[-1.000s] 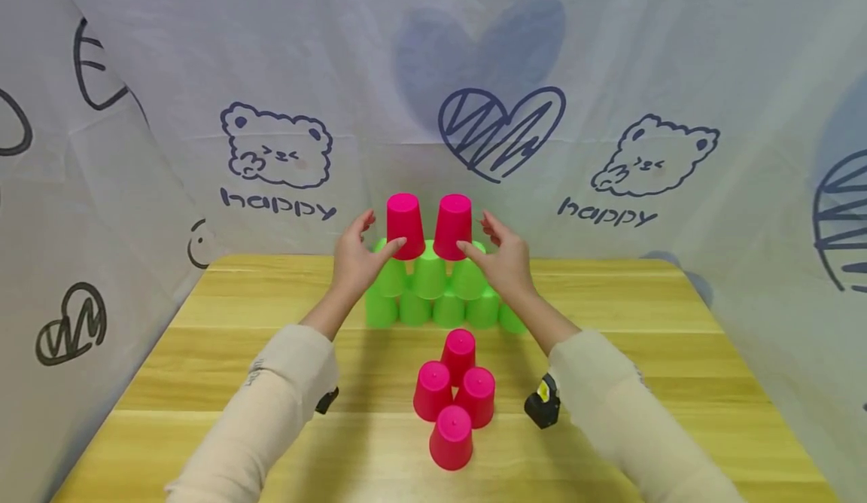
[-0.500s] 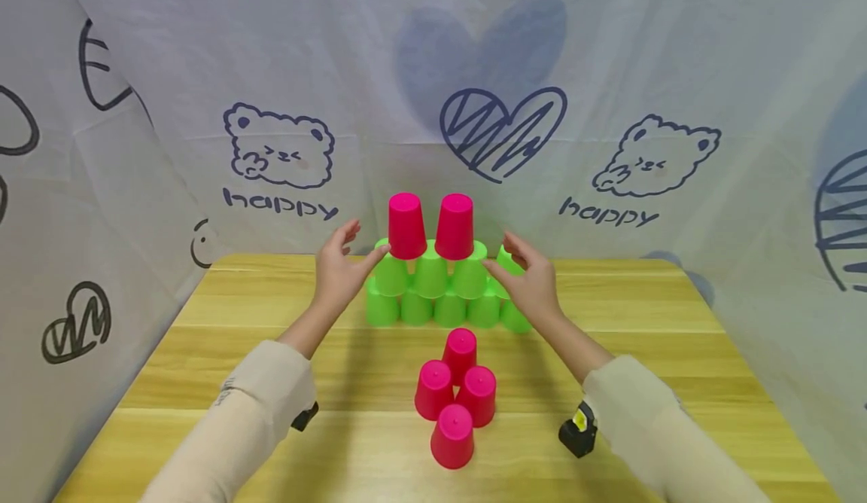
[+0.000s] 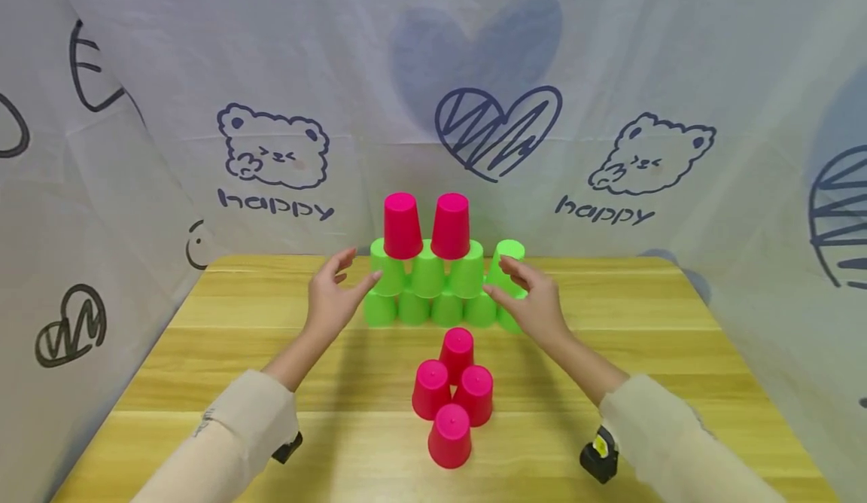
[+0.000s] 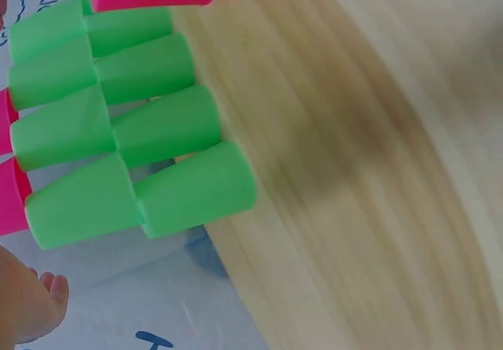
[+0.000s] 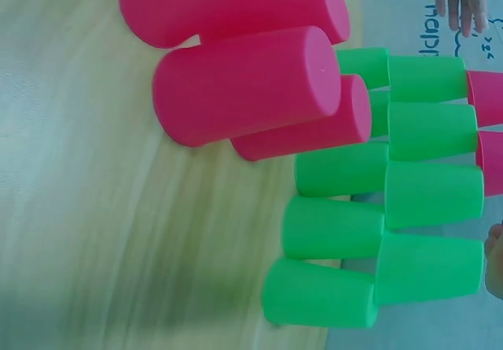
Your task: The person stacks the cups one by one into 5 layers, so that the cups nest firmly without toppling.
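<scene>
Upside-down green cups (image 3: 428,271) stand in two rows at the back of the table, the upper row on the lower. On top sit two pink cups, a left one (image 3: 403,226) and a right one (image 3: 450,226), side by side with a small gap. My left hand (image 3: 332,296) hovers left of the stack with fingers loosely bent and holds nothing. The right hand (image 3: 538,303) also holds nothing, in front of the rightmost green cups and partly hiding them. In the right wrist view only a piece of my right hand (image 5: 494,263) shows at the edge.
Nearer to me, several more pink cups (image 3: 450,437) stand upside down in a close cluster on the wooden table (image 3: 223,352). Behind the table hangs a pale cloth (image 3: 379,74) with bear and heart drawings.
Both hands have drawn away from the two upper pink cups, outward and down. Those cups stay on the green row. The pink cluster in front has not moved.
</scene>
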`<state>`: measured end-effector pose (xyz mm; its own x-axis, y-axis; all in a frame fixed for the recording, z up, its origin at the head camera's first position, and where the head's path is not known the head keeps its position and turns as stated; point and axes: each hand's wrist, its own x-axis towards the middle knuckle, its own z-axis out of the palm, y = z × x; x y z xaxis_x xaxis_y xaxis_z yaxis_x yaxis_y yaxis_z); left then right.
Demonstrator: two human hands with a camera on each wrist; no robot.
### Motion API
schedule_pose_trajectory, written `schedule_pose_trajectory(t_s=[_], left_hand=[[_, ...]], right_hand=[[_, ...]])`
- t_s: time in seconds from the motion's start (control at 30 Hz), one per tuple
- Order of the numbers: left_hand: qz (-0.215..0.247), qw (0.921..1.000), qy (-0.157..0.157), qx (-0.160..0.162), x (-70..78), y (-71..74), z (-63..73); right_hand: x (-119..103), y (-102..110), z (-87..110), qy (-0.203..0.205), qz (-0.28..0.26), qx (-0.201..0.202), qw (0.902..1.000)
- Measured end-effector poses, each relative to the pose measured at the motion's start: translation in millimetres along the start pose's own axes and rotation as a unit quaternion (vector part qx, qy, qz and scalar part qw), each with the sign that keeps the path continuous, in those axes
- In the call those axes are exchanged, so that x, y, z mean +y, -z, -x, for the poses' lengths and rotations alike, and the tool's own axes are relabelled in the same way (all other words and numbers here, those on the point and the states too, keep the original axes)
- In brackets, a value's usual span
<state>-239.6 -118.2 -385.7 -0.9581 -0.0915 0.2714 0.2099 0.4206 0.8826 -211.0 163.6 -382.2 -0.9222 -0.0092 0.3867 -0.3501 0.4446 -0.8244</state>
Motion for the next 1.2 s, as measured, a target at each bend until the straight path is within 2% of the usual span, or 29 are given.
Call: schedule_pose_trajectory(t_s=[0.23,0.37,0.57,0.77,0.97,1.2], left_hand=[[-0.004,0.9999,0.006,-0.010,-11.1,-0.5,15.8],[0.009,0.9998,0.005,-0.018,-15.9,-1.8,23.1],[0.026,0.9984,0.007,-0.049,-23.2,-5.7,33.3],[0.034,0.9955,0.002,-0.088,-31.9,-12.3,44.6],[0.047,0.9925,-0.007,-0.113,-38.9,-18.1,55.8],[0.057,0.9875,0.001,-0.147,-43.2,-23.4,72.2]], right_hand=[[4.8,-1.6,16.7,-0.013,-0.019,-0.012,0.9997],[7.5,-2.1,25.4,-0.028,-0.030,-0.021,0.9989],[14.0,-3.2,35.9,-0.038,-0.029,-0.036,0.9982],[22.3,-3.3,45.1,-0.027,-0.035,-0.043,0.9981],[25.9,-2.4,54.8,-0.026,-0.039,-0.048,0.9978],[32.8,-0.7,69.4,-0.019,-0.031,-0.059,0.9976]])
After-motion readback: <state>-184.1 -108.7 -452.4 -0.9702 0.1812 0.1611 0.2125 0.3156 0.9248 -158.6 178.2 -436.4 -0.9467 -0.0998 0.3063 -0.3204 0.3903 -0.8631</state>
